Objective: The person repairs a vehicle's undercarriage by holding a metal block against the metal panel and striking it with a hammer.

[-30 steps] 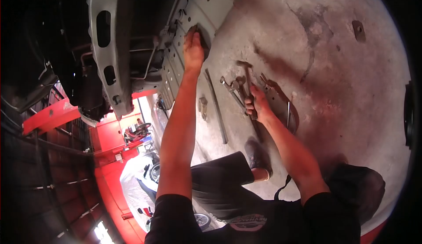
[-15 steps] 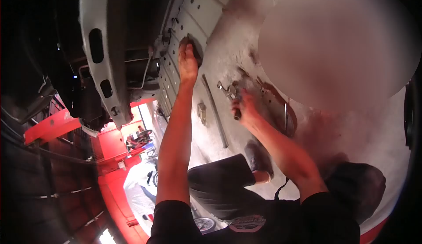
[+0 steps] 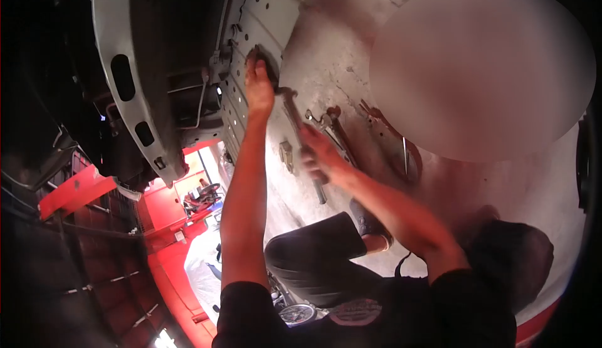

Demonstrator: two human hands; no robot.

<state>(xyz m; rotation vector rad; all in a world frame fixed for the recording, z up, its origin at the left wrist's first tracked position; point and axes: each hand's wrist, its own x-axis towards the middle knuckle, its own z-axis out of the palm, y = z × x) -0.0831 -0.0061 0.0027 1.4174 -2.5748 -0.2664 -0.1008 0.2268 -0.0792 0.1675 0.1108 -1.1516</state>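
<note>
A person's right hand (image 3: 323,153) is wrapped around the handle of a hammer (image 3: 292,106), whose head reaches ahead of that hand to just beside the left hand (image 3: 259,91). The left hand is at a pale metal panel (image 3: 268,25) (whether it grips anything, I cannot tell). Metal tools (image 3: 336,122) lie on the floor (image 3: 464,191) just beyond the right hand.

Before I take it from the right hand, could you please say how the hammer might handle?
The hammer will probably feel top-heavy, since its metal-looking head juts across one end. It should stay stiff, as the shaft runs straight from the right hand. Laid down, it would likely resist rolling because of that crosswise head.
</note>
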